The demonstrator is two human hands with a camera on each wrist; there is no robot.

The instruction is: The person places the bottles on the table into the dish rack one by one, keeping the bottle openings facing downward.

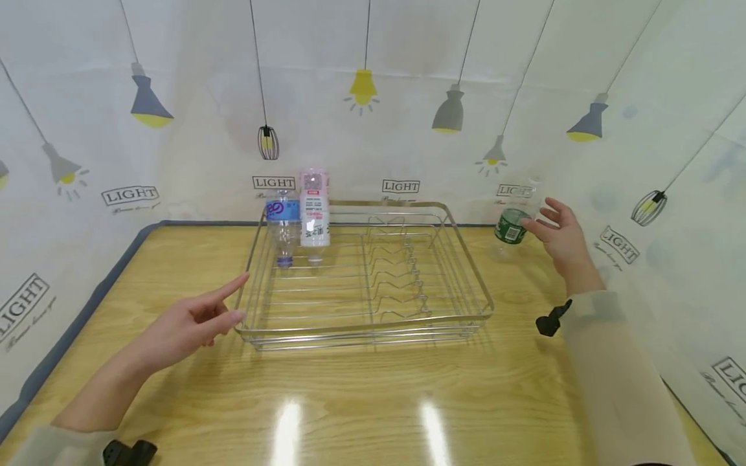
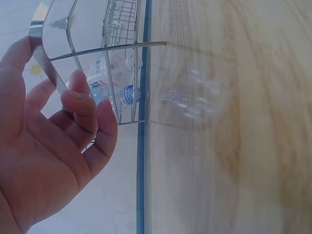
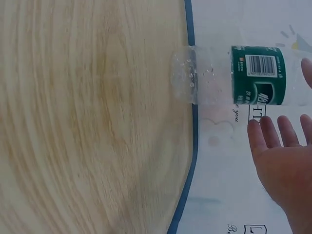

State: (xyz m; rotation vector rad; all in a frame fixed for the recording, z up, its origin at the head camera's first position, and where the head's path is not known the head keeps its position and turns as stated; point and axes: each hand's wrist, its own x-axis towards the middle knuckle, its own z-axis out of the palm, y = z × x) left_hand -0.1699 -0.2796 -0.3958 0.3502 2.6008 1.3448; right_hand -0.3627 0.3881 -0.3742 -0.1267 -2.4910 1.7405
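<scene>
While the left hand [image 1: 189,323] touches the rack [image 1: 350,327] on its left side with loose fingers, the right hand [image 1: 562,238], fingers spread, is beside the upright bottle [image 1: 510,226] right of the rack; its thin plastic probably wants a light grip around the green label [image 3: 258,75]

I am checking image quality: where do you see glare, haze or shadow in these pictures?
Head view: two white glare patches low in the frame, on the yellow wood-grain table; left wrist view: haze, smeared reflections beside the blue-capped clear plastic bottle; right wrist view: a soft shadow on the table, the green-labelled clear plastic bottle fairly sharp.
</scene>
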